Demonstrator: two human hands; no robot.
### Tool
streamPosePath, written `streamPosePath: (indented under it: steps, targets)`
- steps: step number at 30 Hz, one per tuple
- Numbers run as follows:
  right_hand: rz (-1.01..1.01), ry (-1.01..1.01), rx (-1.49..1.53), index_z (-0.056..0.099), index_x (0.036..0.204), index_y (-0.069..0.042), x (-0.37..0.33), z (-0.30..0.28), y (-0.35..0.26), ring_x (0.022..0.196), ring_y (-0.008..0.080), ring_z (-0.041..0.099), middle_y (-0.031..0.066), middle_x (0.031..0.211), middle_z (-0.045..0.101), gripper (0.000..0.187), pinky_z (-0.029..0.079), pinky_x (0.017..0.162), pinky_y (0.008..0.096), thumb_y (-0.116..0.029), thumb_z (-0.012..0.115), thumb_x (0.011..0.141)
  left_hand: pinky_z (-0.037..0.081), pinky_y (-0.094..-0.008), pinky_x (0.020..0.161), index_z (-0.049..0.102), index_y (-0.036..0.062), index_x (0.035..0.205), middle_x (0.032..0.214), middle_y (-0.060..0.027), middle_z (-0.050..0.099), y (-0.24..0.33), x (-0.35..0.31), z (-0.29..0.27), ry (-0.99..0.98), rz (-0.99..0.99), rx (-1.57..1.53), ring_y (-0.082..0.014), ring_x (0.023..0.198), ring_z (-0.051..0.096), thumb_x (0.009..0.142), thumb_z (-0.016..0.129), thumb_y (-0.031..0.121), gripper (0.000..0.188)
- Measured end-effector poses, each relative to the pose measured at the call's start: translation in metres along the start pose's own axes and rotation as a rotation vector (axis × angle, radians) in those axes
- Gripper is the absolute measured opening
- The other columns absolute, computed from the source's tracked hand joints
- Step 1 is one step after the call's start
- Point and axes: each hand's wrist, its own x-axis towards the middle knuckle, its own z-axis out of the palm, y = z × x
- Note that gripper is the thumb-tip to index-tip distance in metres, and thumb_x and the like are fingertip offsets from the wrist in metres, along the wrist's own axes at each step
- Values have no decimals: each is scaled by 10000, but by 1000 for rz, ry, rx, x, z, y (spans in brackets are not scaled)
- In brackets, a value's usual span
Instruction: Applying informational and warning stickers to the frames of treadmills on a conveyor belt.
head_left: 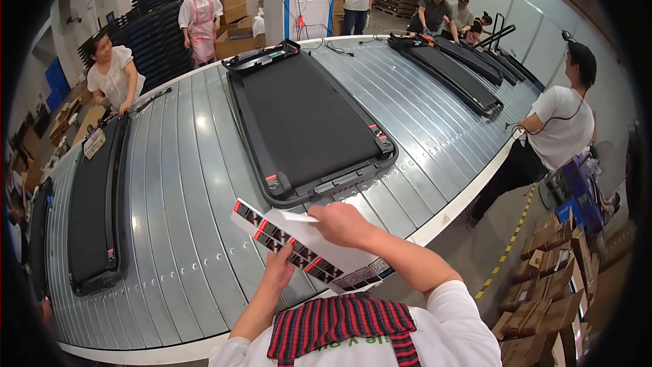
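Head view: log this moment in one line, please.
left hand: holding label sheet | right hand: pinching white paper | black treadmill: lying on metal conveyor, ahead

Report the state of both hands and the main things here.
Left hand, closed on label sheet.
Right hand, pinching white paper.
Label sheet, held up, tilted.
Centre treadmill, lying flat, belt up.
Near-left treadmill, lying flat, belt up.
Metal conveyor, loaded; motion cannot be told.
Cardboard, piled.

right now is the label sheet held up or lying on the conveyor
Held up: the left hand grips the label sheet by its printed edge; the right hand pinches white paper.
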Motion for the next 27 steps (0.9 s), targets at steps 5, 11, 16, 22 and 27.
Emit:
streamPosePath:
  steps: [5, 11, 16, 22, 27]
  targets:
    - [-14, 146, 253, 558, 792, -36, 17, 0, 11, 685, 389, 530, 190, 705, 562, 129, 428, 589, 407, -161, 578, 769, 450, -346, 854, 461, 6, 1150, 1086, -84, 560, -1, -11, 8, -7, -32, 67, -197, 974, 558, 806, 578, 69, 369]
    - [122, 77, 633, 601, 943, 9, 27, -17, 32, 685, 85, 553, 27, 772, 625, 211, 462, 589, 266, -155, 577, 811, 434, -306, 850, 478, 22, 1150, 1088, -60, 554, 23, -8, 19, -54, -75, 268, -152, 980, 533, 810, 588, 103, 367]
    - [124, 58, 810, 592, 974, 35, 33, -29, 34, 726, 97, 557, 43, 839, 625, 220, 456, 662, 253, -109, 580, 807, 418, -289, 855, 475, 38, 1148, 1088, -36, 549, 47, -18, 35, -118, -27, 278, -144, 1002, 520, 818, 591, 149, 367]
    - [77, 13, 837, 610, 933, 31, 53, -56, 20, 720, 96, 552, 49, 813, 625, 210, 449, 665, 245, -121, 613, 788, 406, -284, 869, 450, 53, 1188, 1126, -47, 532, 61, -26, 38, -184, -88, 283, -153, 1041, 502, 788, 624, 127, 443]
    - [11, -32, 709, 601, 954, 29, 83, -66, 14, 721, 128, 572, 72, 809, 628, 275, 453, 683, 265, -136, 651, 740, 412, -296, 871, 437, 46, 1205, 1137, -59, 528, 67, -32, 46, -279, -77, 328, -158, 1036, 507, 781, 616, 86, 462]
